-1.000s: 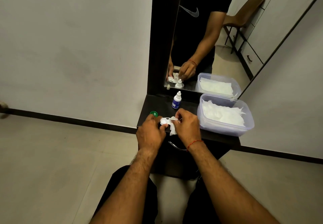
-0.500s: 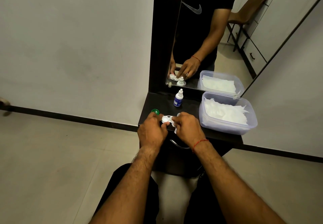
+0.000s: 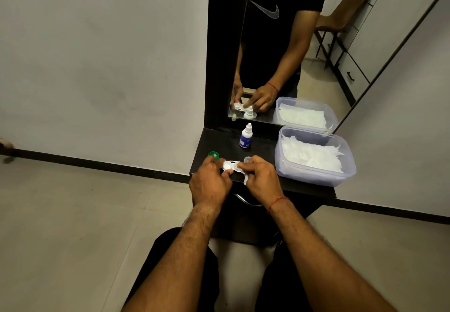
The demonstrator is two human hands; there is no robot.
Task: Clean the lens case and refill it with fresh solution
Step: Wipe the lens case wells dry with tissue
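Case (image 3: pixel 230 165) being wiped with tissue (image 3: pixel 245 179).
The white, uncapped case is being held level; the bottle (image 3: pixel 246 136) is standing upright behind it.

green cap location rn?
Head view: the green cap sits on the dark shelf, left side, just beyond the left hand, left of the lens case.

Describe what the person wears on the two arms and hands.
The left hand and the right hand are bare, without gloves. Both forearms are bare, no sleeves in view. A thin red thread bracelet circles the right wrist; the left wrist carries nothing.
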